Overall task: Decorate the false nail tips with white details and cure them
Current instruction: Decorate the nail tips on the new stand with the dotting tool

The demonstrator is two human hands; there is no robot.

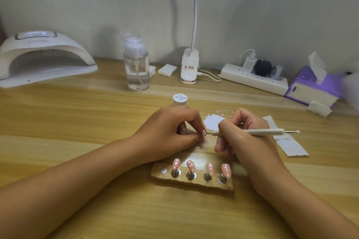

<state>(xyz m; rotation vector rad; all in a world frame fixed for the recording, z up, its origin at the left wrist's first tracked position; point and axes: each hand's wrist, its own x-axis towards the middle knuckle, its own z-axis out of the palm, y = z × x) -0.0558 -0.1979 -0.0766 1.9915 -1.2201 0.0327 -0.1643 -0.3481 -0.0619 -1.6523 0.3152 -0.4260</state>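
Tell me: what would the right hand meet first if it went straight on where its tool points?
Probably the pink nail tip pinched in the left hand: the dotting tool in the right hand aims straight at it, almost touching.

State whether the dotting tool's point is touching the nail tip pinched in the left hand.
Touching. The head view shows the point of the dotting tool meeting the nail tip pinched by the left hand, no gap.

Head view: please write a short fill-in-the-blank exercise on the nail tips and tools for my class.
The wooden holder carries ____ pink nail tips.
The dotting tool is in the ____ hand, at the nail tip that the left hand pinches.
The holder's empty spot is at its ____ end.
Missing words: four; right; left.
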